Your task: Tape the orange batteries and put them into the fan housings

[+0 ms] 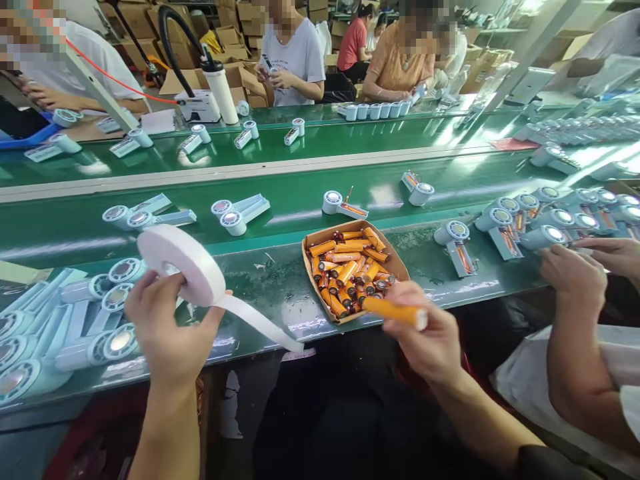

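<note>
My left hand (170,327) grips a roll of white tape (183,263), its fingers in the core and its thumb by the loose strip. That strip (265,325) hangs off toward the bench edge. Between the fingers of my right hand (430,340) is an orange cylindrical battery (395,312), its pale end turned toward me. Just behind it stands a cardboard box (320,303) of many similar orange batteries with dark ends. Light-blue fan housings (105,300) lie piled at the left, beside my left hand.
A green conveyor (280,173) runs across, carrying spaced blue housings (233,220). To the right, a co-worker's hands (575,273) handle housings with orange batteries. Several people sit across the line. A white machine with a black hose (200,107) stands at the back left.
</note>
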### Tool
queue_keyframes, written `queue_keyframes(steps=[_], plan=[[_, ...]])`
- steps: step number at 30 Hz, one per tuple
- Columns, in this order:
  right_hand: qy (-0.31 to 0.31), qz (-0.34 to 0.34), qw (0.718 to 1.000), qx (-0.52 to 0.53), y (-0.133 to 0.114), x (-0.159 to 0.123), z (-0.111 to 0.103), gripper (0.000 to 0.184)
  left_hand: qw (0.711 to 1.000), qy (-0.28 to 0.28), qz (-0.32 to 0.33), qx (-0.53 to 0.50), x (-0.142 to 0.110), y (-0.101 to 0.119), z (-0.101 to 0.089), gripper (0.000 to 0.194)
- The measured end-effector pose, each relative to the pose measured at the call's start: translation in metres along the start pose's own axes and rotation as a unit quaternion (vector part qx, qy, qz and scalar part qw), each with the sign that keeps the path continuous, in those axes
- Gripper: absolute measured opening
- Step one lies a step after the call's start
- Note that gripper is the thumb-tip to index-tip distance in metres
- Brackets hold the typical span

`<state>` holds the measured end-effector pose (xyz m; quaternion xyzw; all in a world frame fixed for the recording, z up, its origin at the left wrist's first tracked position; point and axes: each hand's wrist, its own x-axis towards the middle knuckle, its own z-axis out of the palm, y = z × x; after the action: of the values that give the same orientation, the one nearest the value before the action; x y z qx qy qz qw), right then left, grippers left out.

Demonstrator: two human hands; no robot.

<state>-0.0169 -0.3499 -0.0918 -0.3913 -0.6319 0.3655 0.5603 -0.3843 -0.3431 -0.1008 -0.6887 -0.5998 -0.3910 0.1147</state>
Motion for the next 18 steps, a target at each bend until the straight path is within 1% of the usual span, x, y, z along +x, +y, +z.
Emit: queue_keyframes(steps=[1,2,3,5,6,8,10,12,13,18], plan=[[0.063,-0.014,0.998,0.009,-0.003,0.003,-0.003,0.022,0.999,0.029,0.029,0.006,0.001,0.009,0.0,0.055],[0.102,-0.025,0.994,0.017,-0.006,0.006,-0.004,0.022,0.997,0.045,0.057,0.005,0.001,0.021,0.001,0.05],[0.12,-0.038,0.992,0.021,-0.008,0.008,-0.003,0.021,0.996,0.03,0.089,-0.008,0.0,0.034,0.002,0.046],[0.119,-0.076,0.99,0.003,-0.009,0.01,0.002,0.015,0.987,-0.049,0.142,-0.063,-0.002,0.061,0.004,0.04],[0.11,-0.1,0.989,-0.022,-0.008,0.01,0.005,0.013,0.98,-0.084,0.158,-0.088,-0.003,0.073,0.006,0.039],[0.092,-0.145,0.982,-0.082,-0.005,0.009,0.01,0.016,0.969,-0.123,0.176,-0.119,-0.007,0.091,0.009,0.041],[0.082,-0.176,0.973,-0.128,-0.002,0.01,0.011,0.026,0.966,-0.138,0.181,-0.123,-0.009,0.099,0.011,0.044],[0.076,-0.193,0.967,-0.149,-0.001,0.012,0.011,0.036,0.967,-0.14,0.186,-0.106,-0.009,0.102,0.013,0.045],[0.07,-0.196,0.966,-0.156,-0.001,0.014,0.01,0.038,0.967,-0.141,0.19,-0.096,-0.009,0.102,0.013,0.044],[0.057,-0.168,0.966,-0.19,-0.002,0.02,0.007,0.036,0.964,-0.147,0.219,-0.039,-0.007,0.105,0.012,0.045]])
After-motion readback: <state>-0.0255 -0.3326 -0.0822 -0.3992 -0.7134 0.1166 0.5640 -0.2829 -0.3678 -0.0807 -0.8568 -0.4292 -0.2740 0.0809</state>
